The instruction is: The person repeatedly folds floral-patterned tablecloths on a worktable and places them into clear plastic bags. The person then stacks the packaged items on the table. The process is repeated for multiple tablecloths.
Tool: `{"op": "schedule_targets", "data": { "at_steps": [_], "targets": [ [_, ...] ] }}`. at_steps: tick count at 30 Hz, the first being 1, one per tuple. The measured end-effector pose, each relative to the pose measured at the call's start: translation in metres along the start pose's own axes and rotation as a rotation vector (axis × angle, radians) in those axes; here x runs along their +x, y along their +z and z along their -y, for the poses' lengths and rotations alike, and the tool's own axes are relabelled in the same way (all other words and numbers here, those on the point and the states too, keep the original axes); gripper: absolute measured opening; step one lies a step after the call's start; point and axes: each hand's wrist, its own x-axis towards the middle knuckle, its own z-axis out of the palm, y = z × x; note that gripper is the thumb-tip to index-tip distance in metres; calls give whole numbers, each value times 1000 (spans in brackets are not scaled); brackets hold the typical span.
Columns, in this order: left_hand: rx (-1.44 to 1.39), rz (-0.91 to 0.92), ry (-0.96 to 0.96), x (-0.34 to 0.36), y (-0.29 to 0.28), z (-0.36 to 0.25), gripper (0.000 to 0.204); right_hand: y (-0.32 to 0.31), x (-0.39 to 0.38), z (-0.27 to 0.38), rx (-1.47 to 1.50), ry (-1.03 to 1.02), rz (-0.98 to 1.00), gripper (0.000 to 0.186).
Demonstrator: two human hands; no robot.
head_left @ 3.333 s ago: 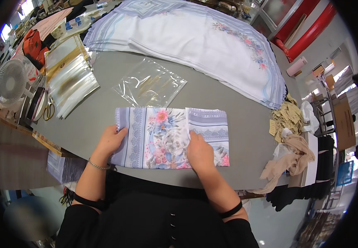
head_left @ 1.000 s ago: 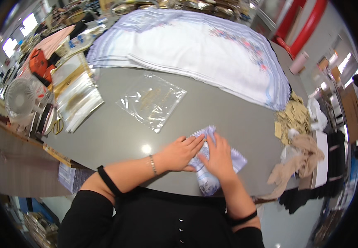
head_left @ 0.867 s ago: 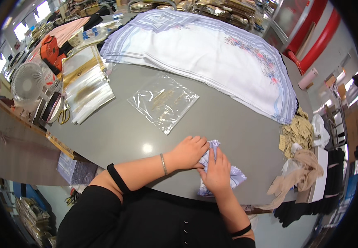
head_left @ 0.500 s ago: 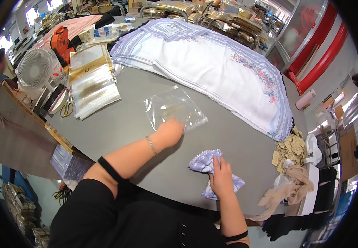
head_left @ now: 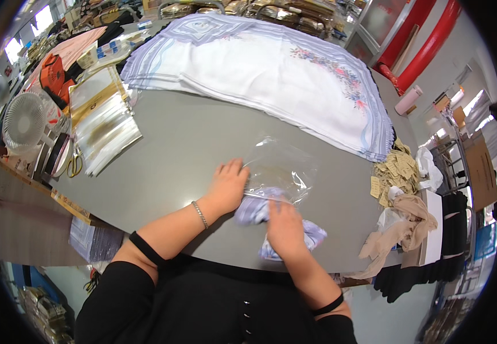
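Note:
A clear plastic bag (head_left: 285, 163) lies on the grey table in front of me, its near edge against a bunched lavender-and-white patterned cloth (head_left: 253, 209). My left hand (head_left: 228, 188) is at the bag's left edge, its fingertips on the plastic; the thumb is hidden. Over the middle of the cloth, my right hand (head_left: 285, 229) grips it, with fabric showing on both sides. That hand is slightly blurred, and its fingertips reach the bag's near edge. Whether the cloth's upper part is inside the bag or only touching it, I cannot tell.
Beyond lies a large stack of floral white cloths (head_left: 248, 69). To the left are a pile of plastic bags (head_left: 102, 132), scissors (head_left: 74, 164) and a white fan (head_left: 24, 121). At right sit beige tags (head_left: 396, 169) and a beige cloth strip (head_left: 403, 223) by the table's edge (head_left: 346, 270).
The view has shifted slightly right. My left hand has brought the plastic bag nearer, and my right hand has moved the patterned cloth up against the bag's near edge.

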Motion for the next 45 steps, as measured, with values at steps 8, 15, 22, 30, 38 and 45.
{"op": "schedule_targets", "data": {
  "at_steps": [8,15,22,30,38,45],
  "targets": [
    [-64,175,274,-29,-1,-71,33,-6,-1,-18,-90,347,45,58],
    [133,303,354,-52,35,-80,57,-34,22,-30,291,385,312,65],
    [44,726,288,-66,45,-83,51,-10,25,2,209,331,-15,79],
    [-76,548,257,-74,42,-71,47,8,-39,-1,290,3,-43,54],
    [-722,922,250,-37,-6,-65,57,19,-1,-17,320,-373,-85,50],
    [70,339,260,5,22,-1,60,5,-62,-17,459,-375,-70,51]
  ]
}}
